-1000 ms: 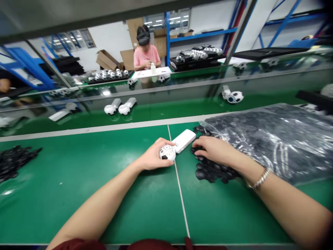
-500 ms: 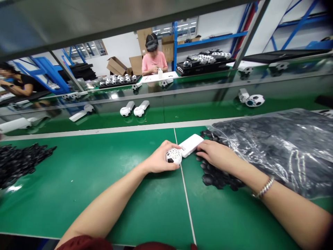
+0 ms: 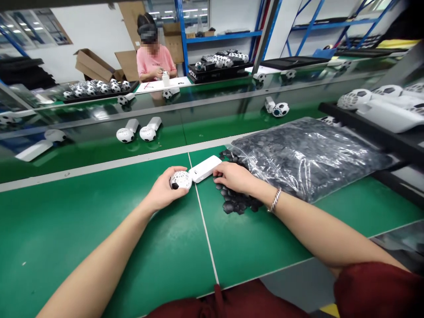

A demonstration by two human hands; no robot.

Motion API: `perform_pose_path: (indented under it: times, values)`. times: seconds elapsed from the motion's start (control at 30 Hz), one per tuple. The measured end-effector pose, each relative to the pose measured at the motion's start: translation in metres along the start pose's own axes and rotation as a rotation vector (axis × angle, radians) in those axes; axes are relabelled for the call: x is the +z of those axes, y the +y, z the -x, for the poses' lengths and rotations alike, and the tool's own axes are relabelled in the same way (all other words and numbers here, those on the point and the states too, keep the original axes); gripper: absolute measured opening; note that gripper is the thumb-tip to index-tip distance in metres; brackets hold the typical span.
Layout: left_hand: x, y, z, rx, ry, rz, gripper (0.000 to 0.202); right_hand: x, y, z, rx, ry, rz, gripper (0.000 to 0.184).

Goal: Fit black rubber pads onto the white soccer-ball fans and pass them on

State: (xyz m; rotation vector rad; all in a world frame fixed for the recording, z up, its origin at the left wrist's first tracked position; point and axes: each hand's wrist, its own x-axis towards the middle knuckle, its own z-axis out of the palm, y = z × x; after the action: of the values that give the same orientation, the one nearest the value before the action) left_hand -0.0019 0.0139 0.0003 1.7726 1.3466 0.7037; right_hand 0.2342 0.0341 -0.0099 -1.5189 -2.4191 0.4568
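My left hand [image 3: 163,191] is closed round the white football-shaped head [image 3: 181,180] of a small hand fan, whose white handle [image 3: 205,168] lies on the green table [image 3: 99,229]. My right hand [image 3: 232,176] rests palm down on a heap of small black pieces [image 3: 236,201] just right of the handle. Its fingers are curled down into the pieces, and what they pinch is hidden. A bracelet [image 3: 274,199] sits on that wrist.
A large clear bag of black pieces [image 3: 308,154] lies at the right. Two finished fans [image 3: 137,130] and another [image 3: 277,108] lie on the conveyor beyond. A black tray with white fan parts [image 3: 384,106] stands at far right. A person in pink [image 3: 154,59] works opposite.
The view has swung right and down, bringing the tray at right into sight. My left hand still holds the fan head; my right hand has shifted slightly toward the handle's end over the black pieces.
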Motion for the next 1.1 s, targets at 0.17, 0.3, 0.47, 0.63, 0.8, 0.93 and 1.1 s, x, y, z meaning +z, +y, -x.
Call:
perform_pose_path:
  times: [0.17,0.3,0.47,0.63,0.8,0.93,1.1]
  values:
    - [0.001,0.000,0.001,0.018,-0.008,-0.008,0.051,-0.007,-0.004,0.001,-0.045,-0.061,-0.146,0.005]
    - [0.003,0.001,0.004,0.051,-0.089,0.021,0.050,-0.012,-0.014,0.005,-0.250,-0.026,-0.262,0.009]
    - [0.008,0.004,0.006,0.079,-0.152,0.015,0.051,-0.007,-0.024,0.008,-0.399,0.026,-0.360,0.012]
    - [0.008,0.006,0.007,0.083,-0.149,-0.024,0.051,0.004,-0.025,0.008,-0.462,0.056,-0.356,0.019]
    - [0.010,0.007,0.006,0.130,-0.136,-0.080,0.049,0.008,-0.029,0.008,-0.571,0.086,-0.365,0.021]
    - [0.014,0.005,0.006,0.190,-0.100,-0.114,0.050,0.010,-0.035,0.006,-0.584,0.103,-0.377,0.016]
    - [0.020,0.005,0.007,0.218,-0.029,-0.117,0.040,0.016,-0.035,0.003,-0.475,0.146,-0.528,0.010]
